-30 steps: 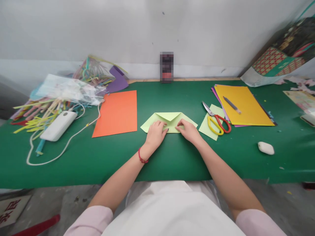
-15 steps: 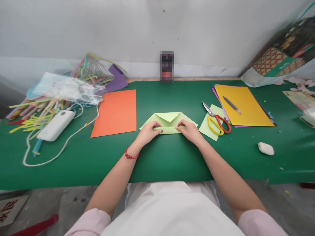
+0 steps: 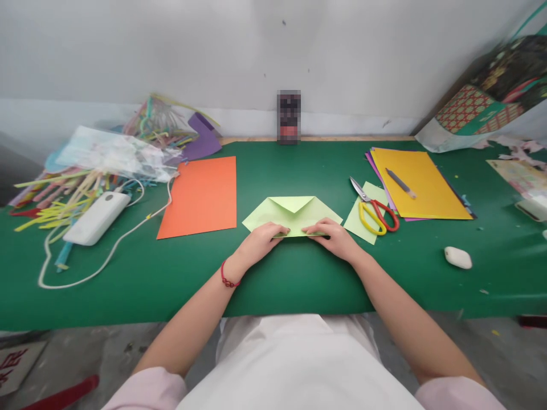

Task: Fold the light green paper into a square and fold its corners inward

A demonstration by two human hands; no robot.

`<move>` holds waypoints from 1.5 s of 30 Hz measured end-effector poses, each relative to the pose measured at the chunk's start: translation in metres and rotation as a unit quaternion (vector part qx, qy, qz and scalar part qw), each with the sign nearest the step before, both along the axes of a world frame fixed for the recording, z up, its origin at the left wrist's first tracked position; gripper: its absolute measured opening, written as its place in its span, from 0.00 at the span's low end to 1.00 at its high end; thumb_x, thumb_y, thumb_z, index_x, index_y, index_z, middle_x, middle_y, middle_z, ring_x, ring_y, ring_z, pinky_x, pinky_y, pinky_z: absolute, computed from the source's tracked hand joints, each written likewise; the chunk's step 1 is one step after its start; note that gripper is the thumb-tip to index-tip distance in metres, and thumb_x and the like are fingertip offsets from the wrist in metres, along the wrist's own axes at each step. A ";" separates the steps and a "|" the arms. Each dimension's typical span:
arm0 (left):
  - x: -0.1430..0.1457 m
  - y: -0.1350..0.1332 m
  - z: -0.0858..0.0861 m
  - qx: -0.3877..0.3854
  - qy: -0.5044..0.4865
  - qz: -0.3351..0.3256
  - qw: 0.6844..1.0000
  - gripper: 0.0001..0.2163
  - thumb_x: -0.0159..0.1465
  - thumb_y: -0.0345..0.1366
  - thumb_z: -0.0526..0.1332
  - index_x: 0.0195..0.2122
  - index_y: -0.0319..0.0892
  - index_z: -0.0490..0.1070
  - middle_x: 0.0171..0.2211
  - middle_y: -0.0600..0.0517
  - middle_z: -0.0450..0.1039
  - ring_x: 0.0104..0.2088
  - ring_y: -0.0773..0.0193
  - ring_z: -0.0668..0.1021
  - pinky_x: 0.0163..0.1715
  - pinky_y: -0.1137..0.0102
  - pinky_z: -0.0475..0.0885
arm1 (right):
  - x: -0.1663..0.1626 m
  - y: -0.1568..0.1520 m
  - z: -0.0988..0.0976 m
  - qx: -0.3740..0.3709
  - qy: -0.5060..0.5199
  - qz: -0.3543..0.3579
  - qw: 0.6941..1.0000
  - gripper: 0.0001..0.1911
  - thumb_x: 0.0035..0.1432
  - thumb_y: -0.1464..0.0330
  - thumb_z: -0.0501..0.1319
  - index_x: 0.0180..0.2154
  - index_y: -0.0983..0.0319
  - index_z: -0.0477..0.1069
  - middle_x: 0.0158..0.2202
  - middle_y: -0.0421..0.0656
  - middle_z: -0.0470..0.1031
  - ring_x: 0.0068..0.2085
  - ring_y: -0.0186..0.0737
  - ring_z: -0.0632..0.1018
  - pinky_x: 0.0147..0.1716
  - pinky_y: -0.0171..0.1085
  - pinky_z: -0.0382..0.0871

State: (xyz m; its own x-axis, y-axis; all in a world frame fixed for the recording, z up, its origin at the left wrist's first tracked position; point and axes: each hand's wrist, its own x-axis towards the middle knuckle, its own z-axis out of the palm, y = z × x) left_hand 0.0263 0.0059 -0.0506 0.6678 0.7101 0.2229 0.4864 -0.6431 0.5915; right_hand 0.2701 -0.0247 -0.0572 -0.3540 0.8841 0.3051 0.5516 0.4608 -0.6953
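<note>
A light green folded paper (image 3: 292,210) lies on the green table mat (image 3: 299,273) in front of me. My left hand (image 3: 258,242) rests on its lower left edge, fingers curled and pinching the bottom fold. My right hand (image 3: 335,236) presses the lower right edge the same way. A narrow strip of the bottom edge shows between my fingertips. A red bracelet sits on my left wrist.
An orange sheet (image 3: 200,195) lies to the left. Scissors (image 3: 374,209) with yellow and red handles rest on a green scrap to the right, beside a yellow sheet (image 3: 421,182) with a pencil. A white power bank (image 3: 97,217) with cable, paper strips, a white eraser (image 3: 458,258).
Both hands slid slightly toward me along the paper's bottom edge, and the rolled-up bottom flap now lies flatter under my fingers.
</note>
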 end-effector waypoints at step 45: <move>0.021 -0.065 -0.012 0.212 0.157 0.060 0.963 0.17 0.66 0.24 0.48 0.53 0.37 0.68 0.53 0.42 0.72 0.53 0.57 0.74 0.53 0.59 0.68 | -0.020 -0.014 0.017 -0.212 -0.006 -0.176 0.961 0.03 0.47 0.66 0.62 0.27 0.58 0.69 0.28 0.38 0.75 0.33 0.42 0.75 0.35 0.39 0.66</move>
State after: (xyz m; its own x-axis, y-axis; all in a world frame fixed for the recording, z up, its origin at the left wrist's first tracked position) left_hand 0.0476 -0.0591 -0.0629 0.6680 0.6761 0.3108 0.6846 -0.7221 0.0994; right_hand 0.2497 -0.0390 -0.0403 -0.0105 0.9938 -0.1107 0.6307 -0.0793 -0.7720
